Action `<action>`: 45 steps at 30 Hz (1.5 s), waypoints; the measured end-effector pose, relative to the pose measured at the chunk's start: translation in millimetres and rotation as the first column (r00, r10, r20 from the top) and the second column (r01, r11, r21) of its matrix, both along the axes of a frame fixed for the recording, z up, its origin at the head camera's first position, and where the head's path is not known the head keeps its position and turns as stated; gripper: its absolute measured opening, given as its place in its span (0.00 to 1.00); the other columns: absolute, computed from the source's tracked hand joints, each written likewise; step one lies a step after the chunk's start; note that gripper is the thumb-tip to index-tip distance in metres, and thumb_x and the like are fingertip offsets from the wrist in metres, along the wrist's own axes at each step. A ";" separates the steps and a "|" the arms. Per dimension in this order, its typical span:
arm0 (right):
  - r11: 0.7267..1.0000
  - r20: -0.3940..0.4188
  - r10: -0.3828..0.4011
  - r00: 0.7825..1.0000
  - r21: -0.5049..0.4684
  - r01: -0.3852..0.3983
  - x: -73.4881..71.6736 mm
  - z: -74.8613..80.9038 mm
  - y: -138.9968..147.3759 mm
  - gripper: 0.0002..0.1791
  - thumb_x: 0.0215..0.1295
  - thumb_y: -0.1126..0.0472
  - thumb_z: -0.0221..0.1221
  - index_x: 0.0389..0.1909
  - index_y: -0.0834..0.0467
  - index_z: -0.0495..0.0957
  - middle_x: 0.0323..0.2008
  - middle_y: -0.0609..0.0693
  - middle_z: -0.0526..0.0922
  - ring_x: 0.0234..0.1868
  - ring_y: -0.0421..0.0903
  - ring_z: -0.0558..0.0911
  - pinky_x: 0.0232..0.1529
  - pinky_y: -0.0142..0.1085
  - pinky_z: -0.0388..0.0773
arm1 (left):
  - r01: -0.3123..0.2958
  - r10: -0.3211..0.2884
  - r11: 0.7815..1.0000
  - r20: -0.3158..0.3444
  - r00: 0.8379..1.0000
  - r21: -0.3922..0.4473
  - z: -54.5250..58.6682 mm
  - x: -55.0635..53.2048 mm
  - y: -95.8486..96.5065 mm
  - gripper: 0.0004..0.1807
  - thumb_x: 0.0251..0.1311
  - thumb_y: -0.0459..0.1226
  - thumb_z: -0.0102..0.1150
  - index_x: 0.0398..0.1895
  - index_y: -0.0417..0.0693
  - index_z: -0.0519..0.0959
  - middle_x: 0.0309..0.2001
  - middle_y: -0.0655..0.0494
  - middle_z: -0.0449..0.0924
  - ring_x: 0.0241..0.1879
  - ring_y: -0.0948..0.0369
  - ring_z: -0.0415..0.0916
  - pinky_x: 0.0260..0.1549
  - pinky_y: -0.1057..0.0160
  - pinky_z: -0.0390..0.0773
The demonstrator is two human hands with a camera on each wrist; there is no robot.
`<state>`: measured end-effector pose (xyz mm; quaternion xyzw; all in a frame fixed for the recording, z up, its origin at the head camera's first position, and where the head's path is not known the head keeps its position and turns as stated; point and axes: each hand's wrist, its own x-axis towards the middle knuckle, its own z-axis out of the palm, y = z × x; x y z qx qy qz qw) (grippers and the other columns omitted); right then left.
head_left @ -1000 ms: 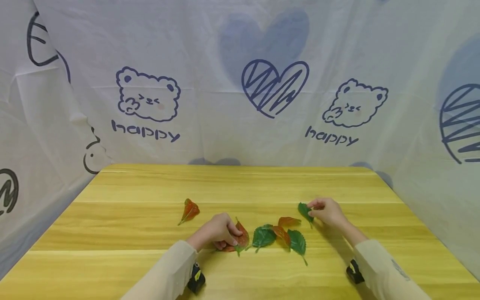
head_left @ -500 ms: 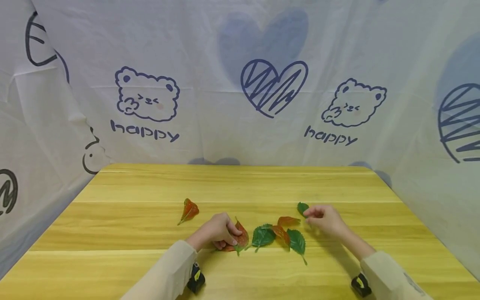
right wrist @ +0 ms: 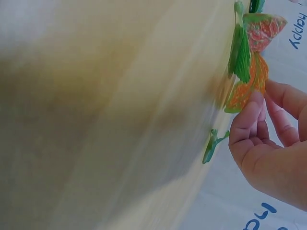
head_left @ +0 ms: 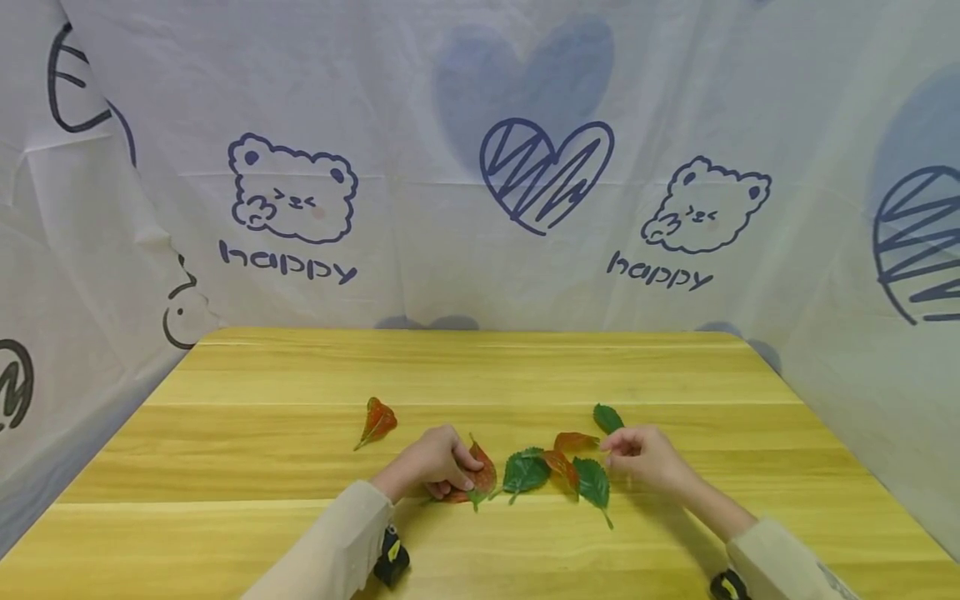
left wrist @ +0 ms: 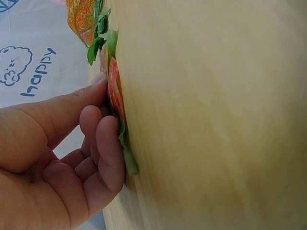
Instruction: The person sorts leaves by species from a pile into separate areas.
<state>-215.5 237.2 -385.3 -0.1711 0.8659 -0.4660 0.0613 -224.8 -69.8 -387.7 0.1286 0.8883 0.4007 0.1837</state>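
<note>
My left hand [head_left: 444,463] rests low on the table, its fingers curled, and pinches a red leaf [head_left: 486,473] with a green stem. Part of another red leaf shows beneath that hand; in the left wrist view a red leaf [left wrist: 114,84] lies at its fingertips. My right hand [head_left: 651,457] has thumb and forefinger at the stem end of an orange-red leaf [head_left: 574,442], seen in the right wrist view as an orange leaf [right wrist: 247,91] between the fingertips. Behind this hand lies a dark green leaf [head_left: 607,418], its lower end hidden by the fingers.
Between the hands lie a green leaf [head_left: 527,472], a red leaf [head_left: 562,471] and another green leaf [head_left: 592,482], partly overlapping. One red leaf [head_left: 378,420] lies apart at the left. A printed white cloth [head_left: 420,208] hangs behind the wooden table [head_left: 300,550].
My right hand has let go of the dark green leaf and moved toward me and left to the orange-red leaf. The left hand has stayed in place.
</note>
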 end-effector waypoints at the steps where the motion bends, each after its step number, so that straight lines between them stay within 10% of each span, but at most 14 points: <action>1: 1.000 0.003 0.007 1.000 0.003 -0.007 0.9 0.0 -0.4 0.09 0.54 0.71 0.58 0.36 0.72 0.75 0.24 0.51 0.74 0.22 0.43 0.71 0.17 0.31 0.70 | -0.003 0.003 1.000 0.002 1.000 0.001 0.0 -0.1 0.1 0.12 0.43 0.26 0.65 0.35 0.41 0.83 0.29 0.51 0.82 0.08 0.66 0.61 0.11 0.66 0.72; 36: 0.976 0.175 0.199 0.964 0.055 -0.211 -1.2 -8.5 -7.5 0.13 0.49 0.73 0.62 0.38 0.70 0.76 0.17 0.50 0.71 0.13 0.37 0.65 0.14 0.25 0.62 | 0.020 -0.019 0.999 -0.015 1.000 0.035 -0.9 1.0 -2.3 0.12 0.44 0.26 0.65 0.36 0.41 0.83 0.28 0.51 0.82 0.07 0.66 0.60 0.10 0.66 0.72; 45: 0.981 0.185 0.184 0.965 0.028 -0.193 -0.3 -8.9 -8.3 0.14 0.47 0.74 0.63 0.38 0.71 0.75 0.18 0.49 0.72 0.14 0.37 0.65 0.14 0.25 0.62 | 0.076 -0.075 0.994 -0.014 0.997 0.085 0.3 0.6 -1.5 0.12 0.45 0.27 0.65 0.36 0.41 0.83 0.27 0.53 0.82 0.07 0.66 0.46 0.07 0.69 0.54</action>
